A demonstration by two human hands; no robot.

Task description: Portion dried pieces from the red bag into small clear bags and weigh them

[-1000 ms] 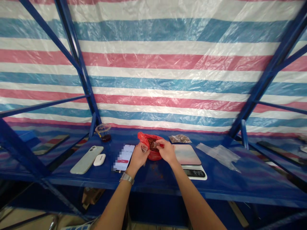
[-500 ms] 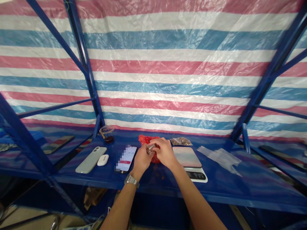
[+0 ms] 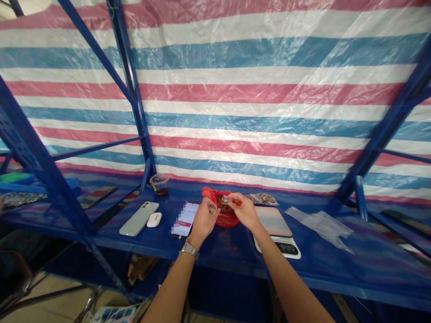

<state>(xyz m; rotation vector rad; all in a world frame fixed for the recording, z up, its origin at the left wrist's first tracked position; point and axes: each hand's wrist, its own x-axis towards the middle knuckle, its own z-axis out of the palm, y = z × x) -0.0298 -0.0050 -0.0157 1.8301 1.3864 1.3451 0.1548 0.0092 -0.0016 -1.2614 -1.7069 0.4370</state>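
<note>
Being pinched by the right hand (image 3: 245, 211), fingertips nearly together, is a small shiny piece (image 3: 226, 199), not identifiable. Clear plastic (image 3: 212, 207) is held in the left hand (image 3: 204, 220), fingers curled, its lower part hidden. Between both hands, the red bag (image 3: 227, 221) is partly covered; the scale (image 3: 276, 223) is overlapped by the forearm (image 3: 281, 271).

At an open red plastic bag (image 3: 229, 220) of brown bits (image 3: 220, 207) on the blue bench (image 3: 323, 265), the left hand (image 3: 204, 220) is gripping a clear, shiny piece (image 3: 211, 207) and the right hand (image 3: 245, 211) is pinching a smaller one (image 3: 226, 198). A digital scale (image 3: 272, 222) is sitting nearer the front edge; a lit smartphone (image 3: 186, 217), white earbud case (image 3: 154, 220) and pale smartphone (image 3: 139, 219) are lying toward the left edge. A clear cup (image 3: 159, 184) is standing near the back left corner
</note>
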